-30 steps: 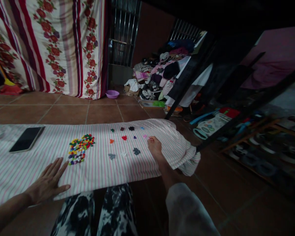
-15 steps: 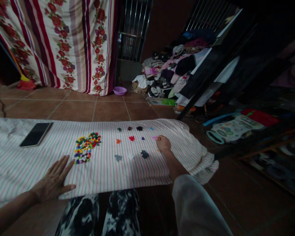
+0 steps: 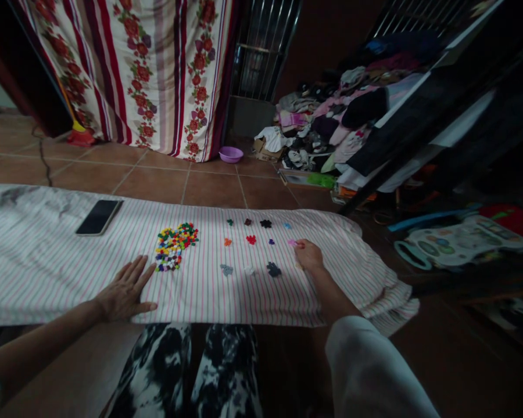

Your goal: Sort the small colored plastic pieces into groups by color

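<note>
My left hand [image 3: 124,290] lies palm down on the striped cloth, fingers spread and holding nothing. Just beyond its fingertips is a heap of small multicoloured pieces [image 3: 176,244], too small to tell their kind. At the right, the fingers of my right hand [image 3: 309,254] are pinched together on a small pink piece [image 3: 292,242] at the cloth. Small same-coloured groups stand in rows left of that hand: orange pieces [image 3: 227,242], red pieces [image 3: 251,239], purple pieces [image 3: 271,241], black pieces [image 3: 265,223], light blue pieces [image 3: 287,225], dark grey pieces [image 3: 273,269]. A beige piece is partly hidden by my right hand.
A phone [image 3: 99,217] lies on the striped cloth [image 3: 209,302] at the left. Beyond the cloth, a purple basin [image 3: 230,154] stands on the tiled floor near a floral curtain [image 3: 165,75]. Piled clothes [image 3: 331,116] and a dark slanting frame are at the right.
The camera view has shifted, so everything sits further right in the picture. My right hand stays pinched at the pink pieces; my left hand remains flat on the cloth.
</note>
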Demonstrator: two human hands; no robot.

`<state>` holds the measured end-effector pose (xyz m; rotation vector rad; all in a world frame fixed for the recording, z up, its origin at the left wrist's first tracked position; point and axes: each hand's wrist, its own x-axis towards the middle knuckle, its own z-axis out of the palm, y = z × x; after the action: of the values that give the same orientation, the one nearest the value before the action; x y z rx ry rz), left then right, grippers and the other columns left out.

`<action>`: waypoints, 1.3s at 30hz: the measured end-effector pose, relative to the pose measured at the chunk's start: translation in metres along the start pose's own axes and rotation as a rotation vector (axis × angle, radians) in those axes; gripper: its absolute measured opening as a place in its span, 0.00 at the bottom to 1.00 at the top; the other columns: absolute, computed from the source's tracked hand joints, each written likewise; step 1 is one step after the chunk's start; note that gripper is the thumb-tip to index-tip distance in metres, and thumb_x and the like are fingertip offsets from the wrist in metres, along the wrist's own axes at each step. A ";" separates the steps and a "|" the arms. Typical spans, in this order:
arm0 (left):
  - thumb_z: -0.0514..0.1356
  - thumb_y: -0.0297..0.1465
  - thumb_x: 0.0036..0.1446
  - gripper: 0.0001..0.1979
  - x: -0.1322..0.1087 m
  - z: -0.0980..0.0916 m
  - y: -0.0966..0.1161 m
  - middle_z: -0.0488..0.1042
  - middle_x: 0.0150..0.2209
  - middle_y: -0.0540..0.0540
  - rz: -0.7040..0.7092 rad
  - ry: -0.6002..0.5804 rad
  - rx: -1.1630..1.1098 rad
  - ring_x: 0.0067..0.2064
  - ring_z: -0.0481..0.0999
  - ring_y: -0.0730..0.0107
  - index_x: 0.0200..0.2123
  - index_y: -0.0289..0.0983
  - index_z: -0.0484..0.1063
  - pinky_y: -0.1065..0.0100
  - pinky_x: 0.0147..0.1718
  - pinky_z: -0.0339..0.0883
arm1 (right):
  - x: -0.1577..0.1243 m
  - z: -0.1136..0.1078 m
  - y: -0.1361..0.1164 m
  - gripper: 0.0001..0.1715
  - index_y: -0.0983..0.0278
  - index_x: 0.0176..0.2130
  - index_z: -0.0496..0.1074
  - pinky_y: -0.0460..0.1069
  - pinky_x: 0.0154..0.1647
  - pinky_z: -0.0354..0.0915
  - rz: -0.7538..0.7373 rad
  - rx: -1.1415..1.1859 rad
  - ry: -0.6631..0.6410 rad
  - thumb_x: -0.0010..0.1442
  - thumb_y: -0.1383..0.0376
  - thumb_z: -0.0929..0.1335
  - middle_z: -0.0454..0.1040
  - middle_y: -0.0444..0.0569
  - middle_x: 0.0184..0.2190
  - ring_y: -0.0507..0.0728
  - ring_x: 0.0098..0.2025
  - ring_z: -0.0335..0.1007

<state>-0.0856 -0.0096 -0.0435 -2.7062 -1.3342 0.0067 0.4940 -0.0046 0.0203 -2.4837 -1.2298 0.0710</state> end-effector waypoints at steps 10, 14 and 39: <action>0.43 0.68 0.50 0.56 0.004 -0.020 0.010 0.48 0.70 0.27 -0.046 -0.121 -0.063 0.72 0.47 0.40 0.69 0.32 0.52 0.47 0.65 0.47 | -0.003 -0.008 -0.008 0.19 0.66 0.44 0.80 0.49 0.38 0.65 0.021 -0.022 -0.020 0.56 0.69 0.65 0.80 0.55 0.37 0.58 0.37 0.74; 0.43 0.68 0.51 0.56 0.005 -0.024 0.013 0.47 0.70 0.27 -0.049 -0.122 -0.069 0.72 0.47 0.40 0.69 0.32 0.52 0.48 0.66 0.46 | -0.010 -0.011 -0.032 0.22 0.69 0.49 0.77 0.51 0.47 0.65 -0.104 0.048 0.095 0.59 0.69 0.62 0.79 0.58 0.42 0.61 0.44 0.74; 0.43 0.61 0.59 0.44 0.023 -0.013 0.047 0.51 0.71 0.33 -0.257 0.140 -0.133 0.71 0.51 0.39 0.70 0.40 0.51 0.43 0.63 0.50 | -0.172 0.142 -0.226 0.24 0.65 0.55 0.68 0.62 0.61 0.62 -0.456 0.740 0.068 0.63 0.68 0.56 0.72 0.60 0.53 0.62 0.58 0.66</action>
<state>-0.0337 -0.0206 -0.0352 -2.5584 -1.6806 -0.3003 0.1875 0.0293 -0.0537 -1.5391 -1.3881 0.2646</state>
